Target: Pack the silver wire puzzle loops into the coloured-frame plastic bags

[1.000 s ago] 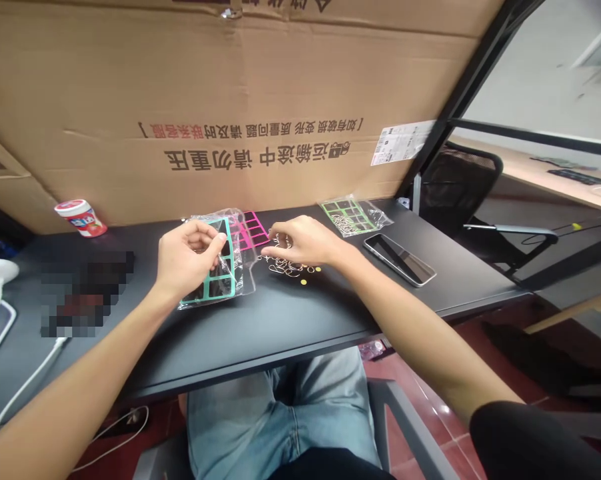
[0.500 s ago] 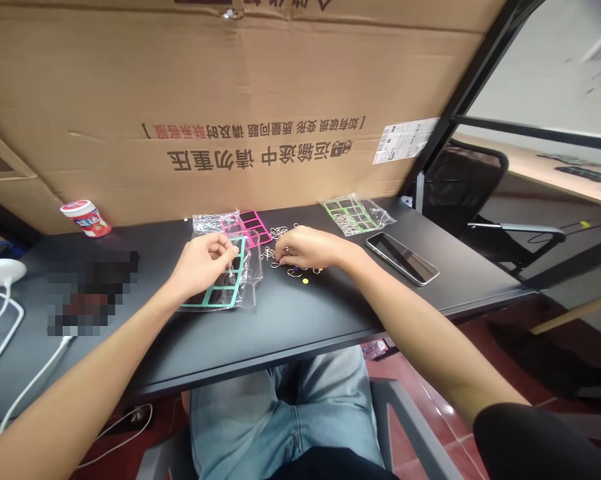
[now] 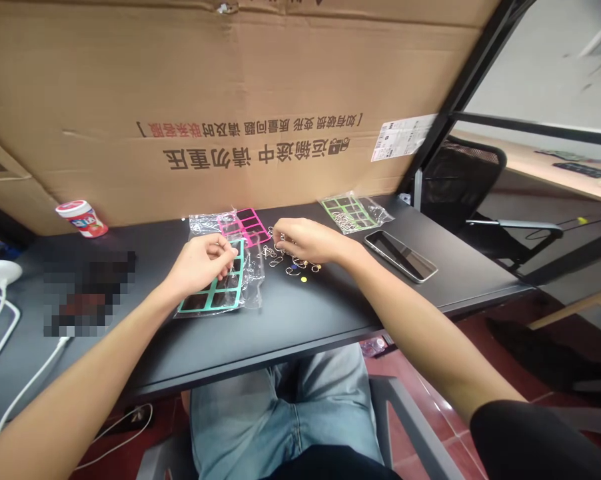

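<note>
My left hand point(image 3: 204, 265) hovers over a clear plastic bag point(image 3: 253, 288) holding a teal-framed grid card point(image 3: 225, 299). Its thumb and fingers are pinched together, and what sits between them is too small to make out. To the right, my right hand point(image 3: 308, 239) is bent down over a loose pile of metal rings and clasps point(image 3: 276, 260). Its fingers are curled with the tips partly hidden among the pieces. A small yellow disc point(image 3: 304, 280) lies in front of the pile. Behind the left hand is a pink-framed grid card point(image 3: 253, 227), partly in clear plastic.
A bagged green-framed card point(image 3: 350, 212) with rings on it lies at the back right, near a phone point(image 3: 401, 256). A red and white tub point(image 3: 82, 219) and white cables point(image 3: 15, 317) are on the left. Cardboard point(image 3: 260, 80) stands behind the black desk point(image 3: 280, 320).
My right hand has shifted slightly up and back over the pile, showing more of the rings. The left hand stays pinched over the teal card. The whole view has drifted a little.
</note>
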Motion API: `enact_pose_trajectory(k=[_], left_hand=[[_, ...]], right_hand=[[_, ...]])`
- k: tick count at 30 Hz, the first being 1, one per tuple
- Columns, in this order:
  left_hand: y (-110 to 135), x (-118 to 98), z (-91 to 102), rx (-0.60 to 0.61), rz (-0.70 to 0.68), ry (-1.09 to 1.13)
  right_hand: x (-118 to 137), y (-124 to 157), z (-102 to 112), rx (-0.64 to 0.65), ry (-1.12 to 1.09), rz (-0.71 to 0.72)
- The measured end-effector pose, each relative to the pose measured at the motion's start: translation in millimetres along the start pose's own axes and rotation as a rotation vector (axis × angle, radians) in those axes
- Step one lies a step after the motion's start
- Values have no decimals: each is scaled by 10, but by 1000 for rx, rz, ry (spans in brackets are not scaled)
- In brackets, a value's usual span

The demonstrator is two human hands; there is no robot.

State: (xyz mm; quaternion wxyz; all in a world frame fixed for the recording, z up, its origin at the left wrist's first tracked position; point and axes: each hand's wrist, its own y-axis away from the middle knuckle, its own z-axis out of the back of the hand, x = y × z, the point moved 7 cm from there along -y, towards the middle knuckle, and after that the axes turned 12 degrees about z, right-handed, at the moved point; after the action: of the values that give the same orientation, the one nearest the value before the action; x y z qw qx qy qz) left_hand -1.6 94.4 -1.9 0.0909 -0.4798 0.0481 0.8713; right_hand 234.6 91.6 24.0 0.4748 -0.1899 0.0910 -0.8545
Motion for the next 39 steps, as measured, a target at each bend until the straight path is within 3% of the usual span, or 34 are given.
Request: enact_pose_trajectory(k=[6, 13, 21, 25, 29, 33, 39], left_hand=[[5, -6, 10, -6, 12, 36], [45, -104, 12, -14, -24, 92], [48, -119, -37, 47, -32, 44], [50, -112, -54, 52, -42, 17], [77, -160, -8, -21, -93, 1], [98, -201, 24, -63, -136, 28], [159, -282, 34, -34, -188, 119]], right_hand=[[-22, -4, 79, -80, 23, -103], [108, -65, -64, -21, -16, 5], [-40, -17, -57, -22, 35, -34], [65, -36, 22, -140, -11, 47], [342, -64, 86, -265, -131, 229], [597, -115, -33, -173, -85, 330], [565, -137, -95, -99, 22, 241]])
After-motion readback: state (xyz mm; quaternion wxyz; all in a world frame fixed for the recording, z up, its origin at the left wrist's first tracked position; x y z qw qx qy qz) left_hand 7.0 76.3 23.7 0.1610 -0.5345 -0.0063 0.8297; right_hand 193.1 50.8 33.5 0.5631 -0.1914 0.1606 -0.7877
